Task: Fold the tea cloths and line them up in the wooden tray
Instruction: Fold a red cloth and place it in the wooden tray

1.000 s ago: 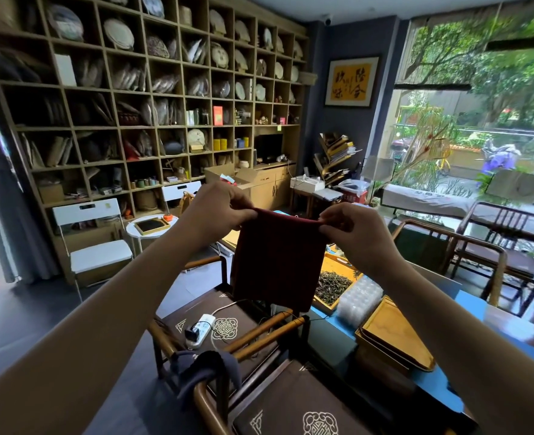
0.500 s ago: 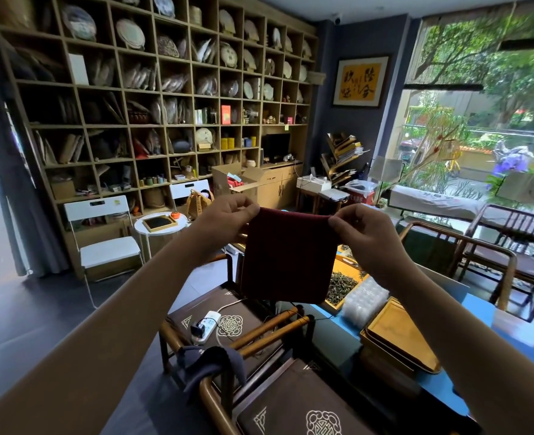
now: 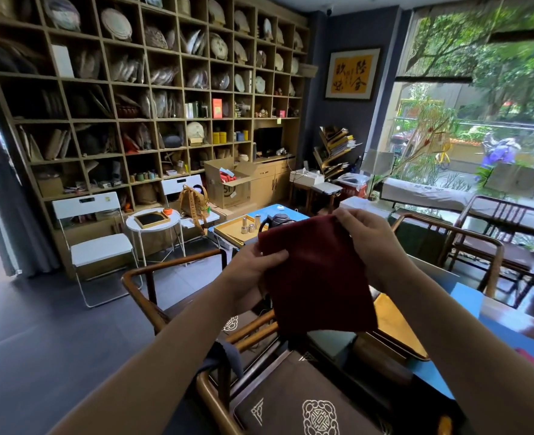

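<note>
Far left: wall shelf (image 3: 152,89) w/ tea cakes; white chair (image 3: 97,243) and round side table (image 3: 152,219) in front of it. Not part of the task.

Centre-left: left hand (image 3: 253,266), fingers curled shut, thumb on top, pinching the left edge of the cloth (image 3: 315,277) just below its upper-left corner.

Centre: the cloth, dark red, held up in the air over the near wooden chairs and the table's (image 3: 466,299) left edge. It touches no surface. It hangs tilted, right top corner higher than the left, lower edge free. Whether it is single-layer or already doubled: cannot tell.

Centre-right: right hand (image 3: 369,240), closed in a pinch on the upper-right corner, fingers bent over the top edge.

Right: wooden tray (image 3: 397,328) on the blue-covered table, at the near-left edge, partly hidden behind the cloth. The visible part of the tray shows bare wood, no cloth in it. A second yellow tray (image 3: 237,229) w/ small tins lies at the table's far end, beyond the cloth.

Progress (judgement): early. One cloth in hand, fold not completed, nothing lined up in the tray as far as visible. Left: finish the fold, lay it in the tray, repeat for any other cloths. A dark red scrap at the far-right table edge may be another, too small to tell.
</note>
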